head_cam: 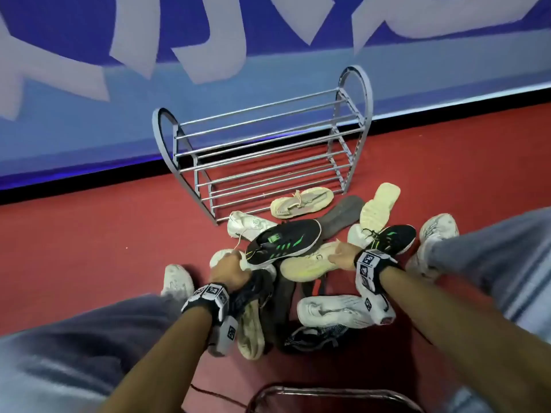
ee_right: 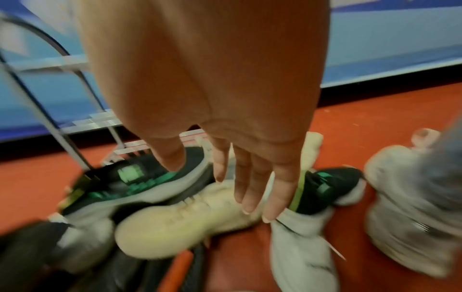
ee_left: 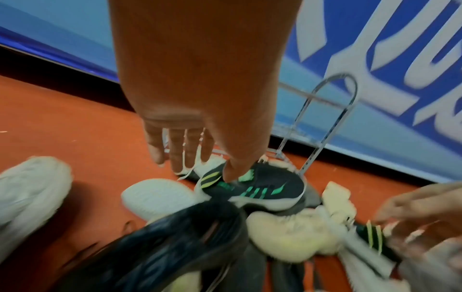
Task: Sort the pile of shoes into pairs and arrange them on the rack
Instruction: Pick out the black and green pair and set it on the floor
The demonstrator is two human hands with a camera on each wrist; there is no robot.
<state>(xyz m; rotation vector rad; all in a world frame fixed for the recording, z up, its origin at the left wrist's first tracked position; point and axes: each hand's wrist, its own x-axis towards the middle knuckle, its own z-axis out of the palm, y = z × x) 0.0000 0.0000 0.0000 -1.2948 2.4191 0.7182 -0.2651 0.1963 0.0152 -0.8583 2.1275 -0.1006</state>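
Shoes lie heaped on the red floor (head_cam: 89, 239) in front of the rack (head_cam: 262, 150), whose bars hold nothing yet; no pair is sorted. On top of the pile, a black shoe with green stripes (head_cam: 284, 242) rests on its side, and its likely partner, a second black shoe (head_cam: 393, 238), sits to the right, partly over a white shoe (head_cam: 356, 235). A cream shoe (head_cam: 307, 263) lies between them.

The left hand (head_cam: 228, 271) hovers over the heel end of the striped shoe; the wrist view shows its fingers (ee_left: 178, 150) straight and spread, gripping nothing. The right hand (head_cam: 343, 254) reaches over the cream shoe with fingers (ee_right: 250, 189) extended, also holding nothing.

These sneakers look light, with soft knit uppers that would cave under a squeeze; soles are the stiffer part. A sound grip is probably at the heel collar or across the sole's edge. Loose laces (head_cam: 238, 244) may snag neighbouring shoes on lifting.
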